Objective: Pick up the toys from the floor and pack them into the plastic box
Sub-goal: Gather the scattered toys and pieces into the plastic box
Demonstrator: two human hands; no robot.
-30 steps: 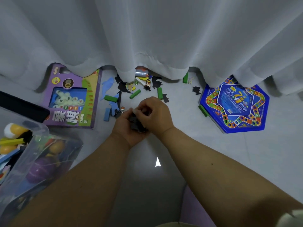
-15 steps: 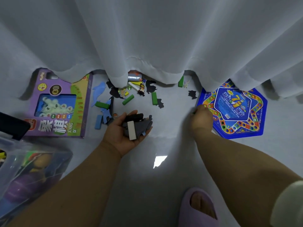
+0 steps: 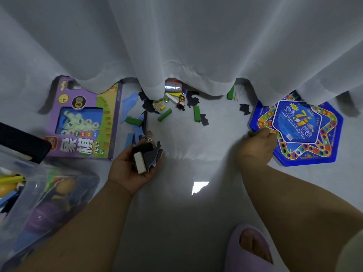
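My left hand (image 3: 130, 169) lies palm up over the floor and cups a small pile of toy pieces (image 3: 146, 157): a white block, a black block and dark foam shapes. My right hand (image 3: 256, 147) reaches to the edge of the blue hexagonal game box (image 3: 314, 134), its fingertips closed on a small green block (image 3: 249, 133) that is mostly hidden. The clear plastic box (image 3: 39, 195) with toys inside stands at lower left. More green blocks (image 3: 164, 114), blue foam shapes (image 3: 128, 103), black foam shapes (image 3: 192, 98) and a small figure (image 3: 181, 103) lie scattered by the curtain.
A white curtain (image 3: 196, 46) hangs to the floor and covers some toys. A purple chess-set box (image 3: 84, 118) lies at left, with a black object (image 3: 23, 142) beside the plastic box. My foot in a purple slipper (image 3: 249, 250) stands at lower right.
My hands have parted. The right hand left the pile and moved right to the green block beside the blue game box. The left hand stays cupped with the pieces.
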